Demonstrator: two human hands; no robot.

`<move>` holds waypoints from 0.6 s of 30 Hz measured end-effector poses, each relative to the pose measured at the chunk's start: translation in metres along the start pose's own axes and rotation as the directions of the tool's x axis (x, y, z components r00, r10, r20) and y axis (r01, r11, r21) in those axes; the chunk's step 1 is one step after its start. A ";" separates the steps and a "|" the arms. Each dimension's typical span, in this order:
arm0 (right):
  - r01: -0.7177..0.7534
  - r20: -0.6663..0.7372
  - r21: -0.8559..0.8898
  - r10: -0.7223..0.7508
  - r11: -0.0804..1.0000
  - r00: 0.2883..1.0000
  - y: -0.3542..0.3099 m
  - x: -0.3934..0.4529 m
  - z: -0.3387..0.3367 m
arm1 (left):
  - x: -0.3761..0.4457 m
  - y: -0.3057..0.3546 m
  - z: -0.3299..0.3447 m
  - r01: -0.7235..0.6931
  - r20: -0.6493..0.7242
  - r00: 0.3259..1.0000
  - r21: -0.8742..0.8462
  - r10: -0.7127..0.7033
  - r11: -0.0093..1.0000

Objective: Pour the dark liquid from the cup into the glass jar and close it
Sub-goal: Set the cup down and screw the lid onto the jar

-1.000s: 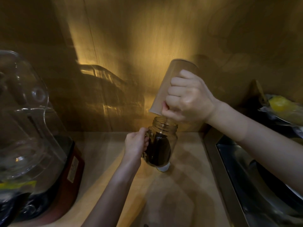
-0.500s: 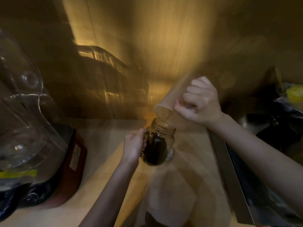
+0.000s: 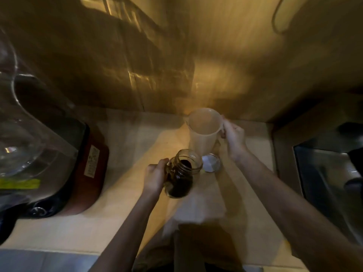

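A glass jar [image 3: 181,173] with a handle stands on the wooden counter [image 3: 127,222], open-mouthed and holding dark liquid. My left hand [image 3: 156,177] grips its handle on the left side. Behind it a pale translucent cup [image 3: 204,130] stands upright near the back wall and looks empty; my right hand [image 3: 233,136] holds its right side near the rim. A round silver lid [image 3: 211,162] lies flat on the counter just right of the jar.
A blender with a clear jug [image 3: 29,134] and a dark red base [image 3: 86,169] fills the left side. A steel sink [image 3: 330,183] sits at the right, past the counter's edge. A wooden wall [image 3: 216,55] closes the back.
My right hand has turned the cup from tipped over the jar's mouth to upright and lowered it behind the jar. The view has tilted down. My left hand stays on the handle.
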State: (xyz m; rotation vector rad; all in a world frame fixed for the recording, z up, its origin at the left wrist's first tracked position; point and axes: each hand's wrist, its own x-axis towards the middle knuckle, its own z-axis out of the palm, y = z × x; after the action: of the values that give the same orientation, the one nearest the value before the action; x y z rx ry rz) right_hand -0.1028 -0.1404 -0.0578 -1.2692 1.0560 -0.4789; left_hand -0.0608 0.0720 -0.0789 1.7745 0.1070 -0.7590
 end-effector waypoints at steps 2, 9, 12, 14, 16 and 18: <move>-0.087 -0.018 0.024 0.087 0.996 0.996 0.019 0.005 0.014 | 0.005 -0.011 -0.001 0.024 -0.008 1.000 -0.018 -0.025 1.000; -0.093 -0.070 -0.035 0.090 0.995 0.993 0.055 0.009 0.035 | 0.014 -0.035 0.000 0.063 -0.021 0.998 -0.107 -0.066 0.992; -0.094 -0.052 -0.067 0.091 0.993 0.994 0.057 0.010 0.030 | 0.014 -0.037 0.001 0.024 -0.033 0.999 -0.134 -0.029 0.991; -0.128 -0.082 -0.041 0.125 0.991 0.989 0.057 0.011 0.023 | 0.006 -0.037 -0.002 -0.052 -0.052 0.998 -0.176 0.043 0.983; -0.129 -0.144 -0.050 0.120 0.990 0.982 0.063 0.010 0.011 | -0.004 -0.038 -0.009 -0.157 -0.123 0.984 -0.237 0.131 0.959; -0.059 -0.155 -0.149 0.036 0.987 0.987 0.071 0.005 -0.002 | -0.010 -0.033 -0.014 -0.238 -0.181 0.964 -0.276 0.193 0.931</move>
State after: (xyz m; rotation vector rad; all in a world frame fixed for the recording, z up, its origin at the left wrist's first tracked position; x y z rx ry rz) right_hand -0.1195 -0.1251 -0.1255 -1.3559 1.2684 -0.4702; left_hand -0.0773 0.0992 -0.0988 1.5248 0.1175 -0.4233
